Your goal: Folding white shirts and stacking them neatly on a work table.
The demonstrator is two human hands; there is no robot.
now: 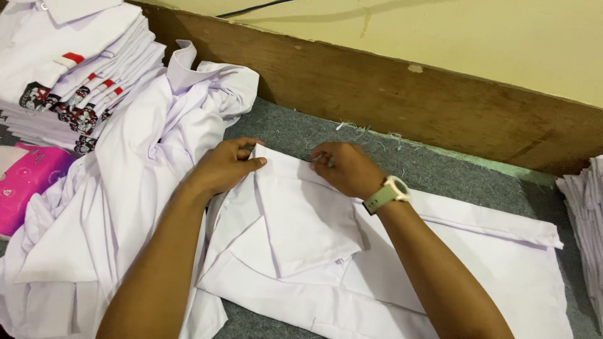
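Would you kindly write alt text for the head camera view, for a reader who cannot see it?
Two bare hands, left hand and right hand, pinch the top edge of a white shirt pocket piece on a flat white garment spread over a grey surface. A folded shirt stack and loose white shirts lie to the left.

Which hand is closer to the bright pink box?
The left. The left hand pinches the white folded shirt nearer the bright pink box at the far left edge. The right hand, wearing a pale watch, holds the shirt farther away.
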